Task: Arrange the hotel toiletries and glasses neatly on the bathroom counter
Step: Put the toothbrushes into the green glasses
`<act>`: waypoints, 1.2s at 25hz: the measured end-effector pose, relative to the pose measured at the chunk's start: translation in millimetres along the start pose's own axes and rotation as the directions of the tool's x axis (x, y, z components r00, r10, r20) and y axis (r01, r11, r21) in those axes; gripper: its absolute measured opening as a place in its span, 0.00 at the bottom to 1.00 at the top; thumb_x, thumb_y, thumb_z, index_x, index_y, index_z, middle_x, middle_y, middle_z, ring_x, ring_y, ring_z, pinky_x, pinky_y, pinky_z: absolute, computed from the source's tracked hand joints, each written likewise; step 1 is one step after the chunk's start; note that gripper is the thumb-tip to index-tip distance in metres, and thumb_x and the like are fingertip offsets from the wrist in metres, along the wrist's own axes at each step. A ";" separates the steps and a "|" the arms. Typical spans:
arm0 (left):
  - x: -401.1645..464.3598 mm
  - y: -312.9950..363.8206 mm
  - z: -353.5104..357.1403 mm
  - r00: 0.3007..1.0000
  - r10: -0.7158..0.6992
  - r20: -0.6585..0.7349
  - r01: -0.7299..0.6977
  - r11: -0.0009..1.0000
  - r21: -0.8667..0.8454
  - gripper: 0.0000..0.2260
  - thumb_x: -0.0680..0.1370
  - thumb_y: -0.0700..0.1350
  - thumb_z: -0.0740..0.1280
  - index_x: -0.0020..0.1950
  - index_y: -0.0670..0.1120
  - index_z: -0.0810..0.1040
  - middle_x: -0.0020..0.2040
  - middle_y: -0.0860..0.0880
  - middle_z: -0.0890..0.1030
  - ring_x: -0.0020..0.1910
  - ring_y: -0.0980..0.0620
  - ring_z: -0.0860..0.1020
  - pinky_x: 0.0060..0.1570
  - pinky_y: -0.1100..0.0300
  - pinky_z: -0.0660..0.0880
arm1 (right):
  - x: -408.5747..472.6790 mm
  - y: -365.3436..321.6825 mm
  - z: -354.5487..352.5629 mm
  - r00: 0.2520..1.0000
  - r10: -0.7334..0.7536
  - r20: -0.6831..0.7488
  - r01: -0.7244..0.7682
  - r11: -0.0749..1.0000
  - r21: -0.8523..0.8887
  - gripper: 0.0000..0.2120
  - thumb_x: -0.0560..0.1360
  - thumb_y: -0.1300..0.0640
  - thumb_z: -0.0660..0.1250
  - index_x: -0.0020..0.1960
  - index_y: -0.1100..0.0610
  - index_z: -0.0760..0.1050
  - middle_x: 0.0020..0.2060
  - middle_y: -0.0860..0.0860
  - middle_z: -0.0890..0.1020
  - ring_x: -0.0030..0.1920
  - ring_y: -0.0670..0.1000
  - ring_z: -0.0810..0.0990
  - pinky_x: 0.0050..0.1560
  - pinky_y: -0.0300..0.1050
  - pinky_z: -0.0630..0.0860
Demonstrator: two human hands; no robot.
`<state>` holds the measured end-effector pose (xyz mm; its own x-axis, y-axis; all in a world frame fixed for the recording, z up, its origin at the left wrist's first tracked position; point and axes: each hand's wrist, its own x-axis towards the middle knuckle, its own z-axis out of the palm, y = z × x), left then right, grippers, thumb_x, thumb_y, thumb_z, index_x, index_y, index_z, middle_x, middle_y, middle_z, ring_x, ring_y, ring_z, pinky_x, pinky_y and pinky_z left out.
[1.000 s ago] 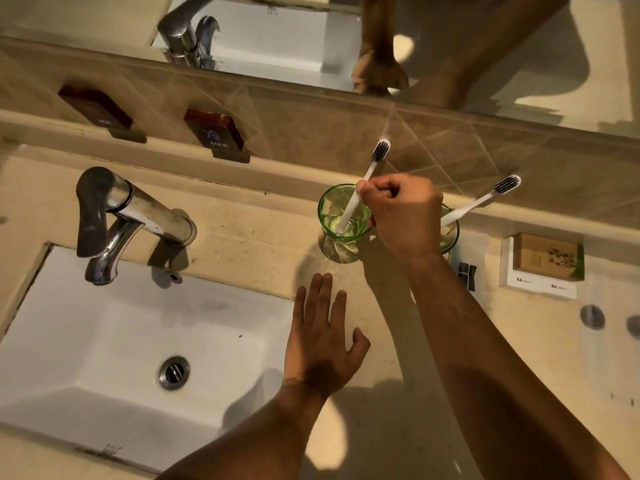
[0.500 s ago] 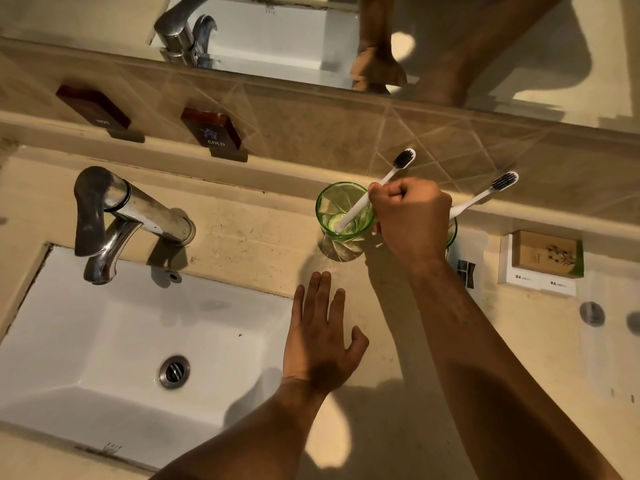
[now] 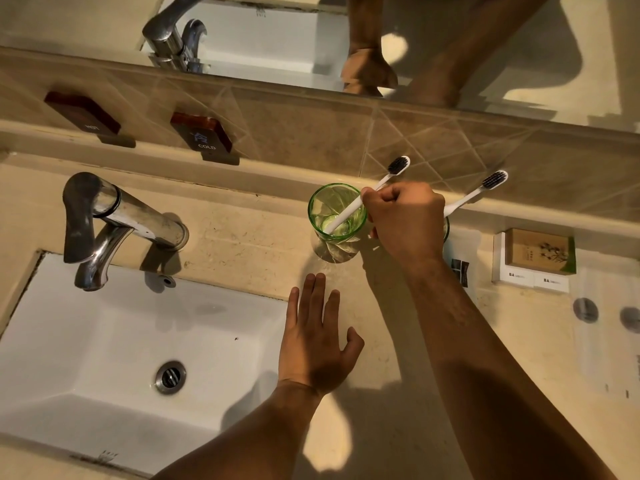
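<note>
A green glass (image 3: 336, 220) stands upright on the beige counter (image 3: 242, 244) by the back wall. A white toothbrush with black bristles (image 3: 391, 174) leans in it, head tilted right. My right hand (image 3: 407, 220) is closed around that brush's handle just right of the glass rim. A second green glass (image 3: 446, 229) is almost hidden behind this hand, and a second toothbrush (image 3: 478, 192) sticks out of it toward the wall. My left hand (image 3: 318, 341) lies flat, fingers spread, on the counter in front of the first glass.
A white sink (image 3: 121, 341) with a chrome tap (image 3: 104, 223) fills the left. Small white toiletry boxes (image 3: 530, 280) with a brown soap box (image 3: 538, 251) on top sit at the right. A clear packet (image 3: 602, 327) lies further right. The mirror runs along the top.
My right hand has tipped the toothbrush in the first glass so its head leans further right and lower. My left hand has stayed flat on the counter.
</note>
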<state>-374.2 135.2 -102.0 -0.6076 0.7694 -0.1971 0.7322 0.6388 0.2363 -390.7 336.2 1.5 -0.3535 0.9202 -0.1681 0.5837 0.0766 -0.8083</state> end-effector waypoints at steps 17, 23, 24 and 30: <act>-0.7 0.4 0.3 1.000 0.005 -0.014 -0.005 1.000 -0.007 0.30 0.77 0.60 0.56 0.76 0.45 0.70 0.81 0.44 0.59 0.82 0.47 0.52 0.78 0.41 0.58 | 5.2 -2.9 4.2 1.000 0.020 0.023 -0.021 1.000 0.002 0.15 0.75 0.49 0.71 0.35 0.56 0.83 0.24 0.52 0.81 0.23 0.48 0.79 0.41 0.49 0.83; 0.5 0.1 0.0 1.000 0.000 -0.008 0.000 1.000 -0.004 0.30 0.78 0.60 0.56 0.76 0.46 0.69 0.81 0.44 0.59 0.82 0.47 0.51 0.78 0.41 0.56 | 5.4 0.3 5.6 1.000 0.024 0.015 -0.024 1.000 0.020 0.14 0.74 0.48 0.71 0.35 0.57 0.83 0.26 0.52 0.82 0.27 0.51 0.82 0.42 0.52 0.83; 0.3 0.2 0.4 1.000 0.004 -0.010 -0.004 1.000 -0.001 0.30 0.78 0.60 0.56 0.76 0.46 0.69 0.81 0.44 0.59 0.82 0.47 0.51 0.78 0.41 0.57 | 4.6 0.6 5.3 1.000 0.025 0.014 -0.026 0.999 0.027 0.15 0.74 0.47 0.71 0.36 0.57 0.83 0.26 0.52 0.82 0.27 0.50 0.82 0.41 0.52 0.83; 0.1 -0.8 1.6 1.000 0.004 -0.013 -0.004 1.000 0.005 0.31 0.78 0.60 0.55 0.76 0.46 0.69 0.81 0.44 0.58 0.82 0.47 0.51 0.78 0.41 0.57 | 1.4 0.4 -0.6 0.999 0.025 0.023 -0.025 0.999 0.029 0.16 0.74 0.46 0.70 0.35 0.56 0.84 0.26 0.52 0.82 0.29 0.51 0.82 0.45 0.52 0.82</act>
<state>-374.3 134.8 -103.7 -0.6084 0.7722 -0.1833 0.7363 0.6354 0.2327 -390.5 337.8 1.3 -0.3558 0.9127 -0.2010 0.5710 0.0420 -0.8199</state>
